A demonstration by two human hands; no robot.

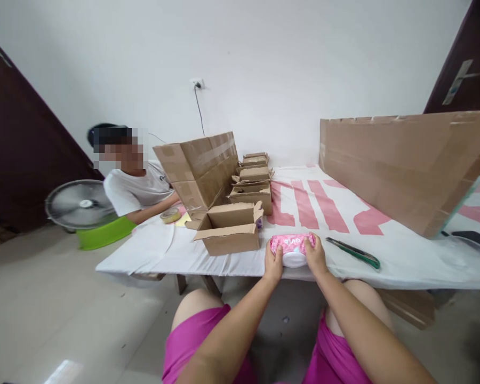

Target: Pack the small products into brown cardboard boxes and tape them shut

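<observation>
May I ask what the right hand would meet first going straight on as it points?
The right hand grips the pink packet, so that comes first; past it, probably the stacked small boxes, though depth is unclear.

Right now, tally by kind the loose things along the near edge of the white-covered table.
Pink-and-white soft pack, held between left hand and right hand: 1
Open small brown cardboard box: 1
Green-handled utility knife: 1
Total: 3

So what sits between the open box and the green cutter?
Head view: the pink pack, held by the left hand and right hand, then bare cloth up to the cutter.
</observation>
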